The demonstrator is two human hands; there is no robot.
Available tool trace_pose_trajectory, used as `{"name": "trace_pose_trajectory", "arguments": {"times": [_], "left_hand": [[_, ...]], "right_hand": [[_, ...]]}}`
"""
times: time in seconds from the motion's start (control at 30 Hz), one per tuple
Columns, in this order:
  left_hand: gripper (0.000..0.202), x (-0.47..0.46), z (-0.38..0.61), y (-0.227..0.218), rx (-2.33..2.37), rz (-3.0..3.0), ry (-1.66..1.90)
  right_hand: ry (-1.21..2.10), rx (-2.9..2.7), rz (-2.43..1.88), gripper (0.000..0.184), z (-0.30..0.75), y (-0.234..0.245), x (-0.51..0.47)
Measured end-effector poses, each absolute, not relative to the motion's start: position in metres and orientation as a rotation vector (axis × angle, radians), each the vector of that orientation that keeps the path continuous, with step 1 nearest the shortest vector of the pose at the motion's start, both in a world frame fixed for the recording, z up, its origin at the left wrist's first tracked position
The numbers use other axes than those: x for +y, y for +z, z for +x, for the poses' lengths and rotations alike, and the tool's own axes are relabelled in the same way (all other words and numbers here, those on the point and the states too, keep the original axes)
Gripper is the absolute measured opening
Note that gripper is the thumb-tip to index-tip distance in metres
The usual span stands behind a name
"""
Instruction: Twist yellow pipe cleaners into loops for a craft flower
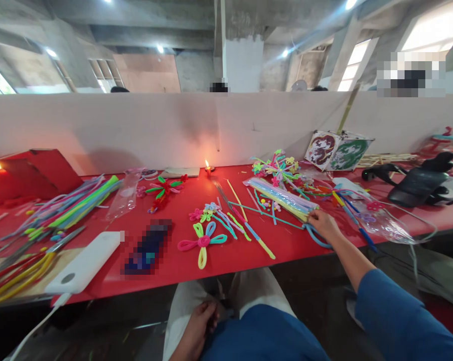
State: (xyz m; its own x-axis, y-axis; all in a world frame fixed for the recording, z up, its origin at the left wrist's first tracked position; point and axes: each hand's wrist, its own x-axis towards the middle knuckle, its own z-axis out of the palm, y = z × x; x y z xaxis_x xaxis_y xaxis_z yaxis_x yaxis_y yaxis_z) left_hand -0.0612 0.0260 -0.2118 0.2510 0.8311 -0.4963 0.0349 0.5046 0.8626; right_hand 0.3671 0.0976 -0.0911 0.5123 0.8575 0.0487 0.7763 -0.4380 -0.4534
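Note:
My right hand (321,224) reaches to the table's front right and pinches the near end of a clear plastic bag of pastel pipe cleaners (282,195). A blue loop (318,237) lies right beneath that hand. Down in my lap rests my left hand (204,317), its fingers curled, with nothing visible in them. In front of me lies a pipe-cleaner flower (202,242) with pink, green, blue and yellow loops. Smaller pipe-cleaner flowers (207,212) sit just behind it. A blue and yellow pipe cleaner (261,241) lies to its right.
A lit candle (207,169) burns at the back of the red table (218,260). On the left are a white power bank (84,263), a blurred-out phone (148,248), scissors (45,265) and a pipe-cleaner bundle (87,200). A picture-panelled lantern (339,150) and black stand (418,180) stand right.

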Motion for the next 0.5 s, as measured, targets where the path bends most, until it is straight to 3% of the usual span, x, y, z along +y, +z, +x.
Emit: {"name": "trace_pose_trajectory", "arguments": {"times": [0.5], "left_hand": [[0.032, 0.026, -0.06, -0.212, 1.217, 0.903, 0.639]], "right_hand": [[0.372, -0.919, -2.001, 0.025, 0.371, -0.104, 0.089]]}}
